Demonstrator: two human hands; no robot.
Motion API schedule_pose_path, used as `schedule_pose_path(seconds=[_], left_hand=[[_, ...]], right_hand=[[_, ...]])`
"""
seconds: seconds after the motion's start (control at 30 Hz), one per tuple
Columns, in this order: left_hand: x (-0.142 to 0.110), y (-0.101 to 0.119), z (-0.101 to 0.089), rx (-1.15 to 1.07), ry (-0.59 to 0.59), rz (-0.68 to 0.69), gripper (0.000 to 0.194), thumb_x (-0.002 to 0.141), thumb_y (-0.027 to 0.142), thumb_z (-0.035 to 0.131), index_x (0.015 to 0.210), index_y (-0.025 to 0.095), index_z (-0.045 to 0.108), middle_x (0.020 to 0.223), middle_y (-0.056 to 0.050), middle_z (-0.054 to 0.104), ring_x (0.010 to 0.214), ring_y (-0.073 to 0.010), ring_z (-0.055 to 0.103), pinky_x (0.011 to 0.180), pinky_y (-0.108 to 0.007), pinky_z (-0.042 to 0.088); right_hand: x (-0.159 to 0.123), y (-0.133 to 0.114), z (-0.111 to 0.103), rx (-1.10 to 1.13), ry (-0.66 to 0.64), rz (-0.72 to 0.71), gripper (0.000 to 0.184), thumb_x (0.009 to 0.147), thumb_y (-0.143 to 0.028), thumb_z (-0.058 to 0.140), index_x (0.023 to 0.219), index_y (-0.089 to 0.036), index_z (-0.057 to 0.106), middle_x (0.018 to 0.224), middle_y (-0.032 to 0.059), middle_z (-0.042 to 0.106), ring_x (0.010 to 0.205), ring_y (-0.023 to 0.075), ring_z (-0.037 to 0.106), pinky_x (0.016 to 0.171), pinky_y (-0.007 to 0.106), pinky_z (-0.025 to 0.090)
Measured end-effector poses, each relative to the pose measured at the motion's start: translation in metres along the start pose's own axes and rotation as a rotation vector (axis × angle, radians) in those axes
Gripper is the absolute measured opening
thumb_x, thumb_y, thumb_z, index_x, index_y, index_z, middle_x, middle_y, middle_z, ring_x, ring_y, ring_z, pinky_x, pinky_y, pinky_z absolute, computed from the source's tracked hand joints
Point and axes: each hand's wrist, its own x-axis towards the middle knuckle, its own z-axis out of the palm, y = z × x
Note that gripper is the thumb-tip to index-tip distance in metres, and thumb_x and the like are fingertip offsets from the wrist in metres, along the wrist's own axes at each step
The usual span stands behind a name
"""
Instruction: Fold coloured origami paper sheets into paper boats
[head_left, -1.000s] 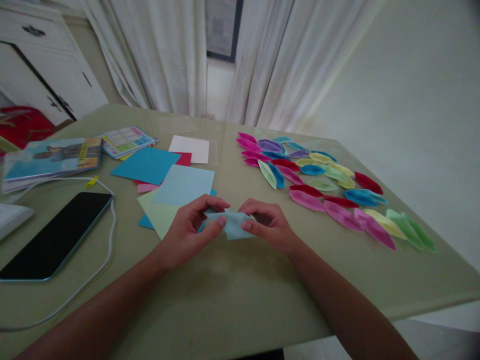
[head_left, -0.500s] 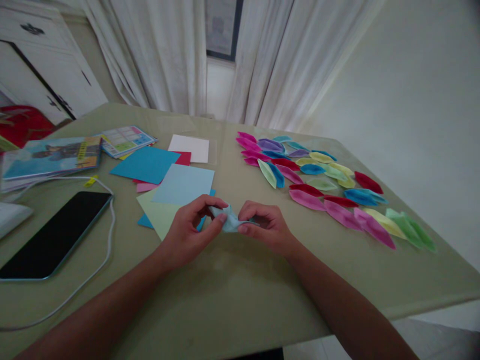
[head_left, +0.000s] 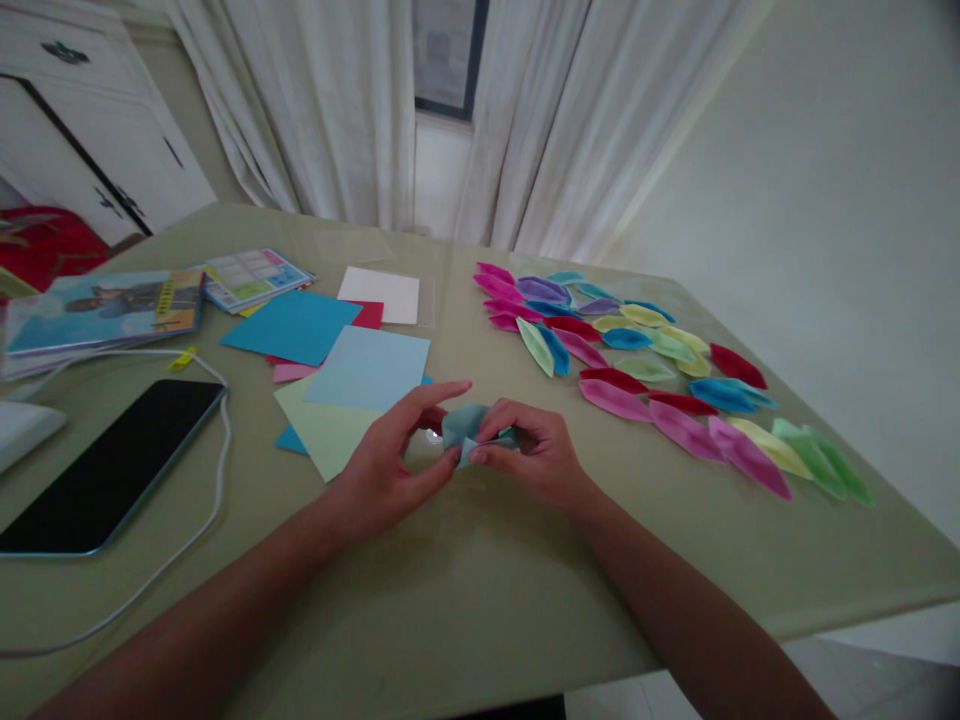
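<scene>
A small folded piece of light blue paper (head_left: pixel 463 428) is between my hands, just above the table near its front. My right hand (head_left: pixel 536 445) pinches its right end between thumb and curled fingers. My left hand (head_left: pixel 394 445) is at its left side, thumb tip touching the lower edge, index finger stretched out above it, with a wide gap between the two. Whether its other fingers touch the paper from behind is hidden. Just beyond my left hand lie a pale blue square sheet (head_left: pixel 367 368) and a pale green sheet (head_left: pixel 322 425).
Many folded paper pieces in several colours, such as a pink one (head_left: pixel 611 398), lie in rows on the right of the table (head_left: pixel 450 620). More square sheets (head_left: pixel 292 328) and books (head_left: pixel 105 310) are at left. A phone (head_left: pixel 112 470) and a white cable (head_left: pixel 221 480) lie nearer.
My left index finger has lifted off the paper and stretched out, and the left hand's grip has loosened. The paper's left part now stands up more. My right hand keeps its pinch.
</scene>
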Motion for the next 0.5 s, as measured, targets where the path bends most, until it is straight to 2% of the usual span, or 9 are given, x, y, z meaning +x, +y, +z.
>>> schedule_pose_path(seconds=[0.1,0.2,0.3,0.43,0.5], left_hand=[[0.0004,-0.0014,0.0018,-0.162,0.016,-0.058,0.063,0.095,0.022,0.075,0.152,0.030,0.049,0.151,-0.011,0.060,0.104,-0.0173,0.072,0.096,-0.034,0.060],[0.0009,-0.0028,0.0037,-0.258,0.010,-0.135,0.047,0.097,0.026,0.075,0.141,0.026,0.058,0.139,-0.010,0.070,0.110,-0.0190,0.075,0.097,-0.033,0.062],[0.0023,-0.0033,0.0054,-0.296,0.045,-0.194,0.037,0.097,0.028,0.075,0.132,0.023,0.063,0.136,-0.011,0.073,0.117,-0.0207,0.074,0.098,-0.032,0.062],[0.0054,-0.0027,0.0064,-0.319,0.141,-0.275,0.038,0.088,0.031,0.085,0.120,0.021,0.066,0.120,-0.008,0.075,0.087,-0.0171,0.078,0.077,-0.028,0.065],[0.0066,-0.0022,0.0060,-0.319,0.161,-0.297,0.037,0.087,0.033,0.086,0.117,0.020,0.068,0.108,-0.005,0.076,0.084,-0.0171,0.078,0.073,-0.027,0.065]], right_hand=[[0.0010,-0.0027,0.0008,-0.029,0.000,-0.037,0.009,0.088,-0.025,0.086,0.095,-0.025,0.081,0.087,0.0017,0.075,0.079,0.0174,0.069,0.073,0.031,0.053],[0.0016,-0.0053,0.0017,-0.085,0.005,-0.059,0.010,0.090,-0.024,0.083,0.101,-0.025,0.082,0.089,0.0027,0.075,0.079,0.0173,0.069,0.073,0.031,0.053],[0.0019,-0.0069,0.0029,-0.166,0.039,-0.075,0.006,0.090,-0.024,0.083,0.096,-0.024,0.081,0.086,0.0025,0.075,0.078,0.0176,0.068,0.074,0.032,0.053],[0.0018,-0.0064,0.0044,-0.243,0.097,-0.104,0.007,0.089,-0.027,0.085,0.089,-0.024,0.079,0.084,0.0013,0.071,0.079,0.0178,0.067,0.077,0.033,0.054],[0.0010,-0.0053,0.0049,-0.271,0.129,-0.120,0.007,0.088,-0.028,0.086,0.089,-0.025,0.079,0.089,0.0021,0.068,0.083,0.0183,0.066,0.078,0.033,0.055]])
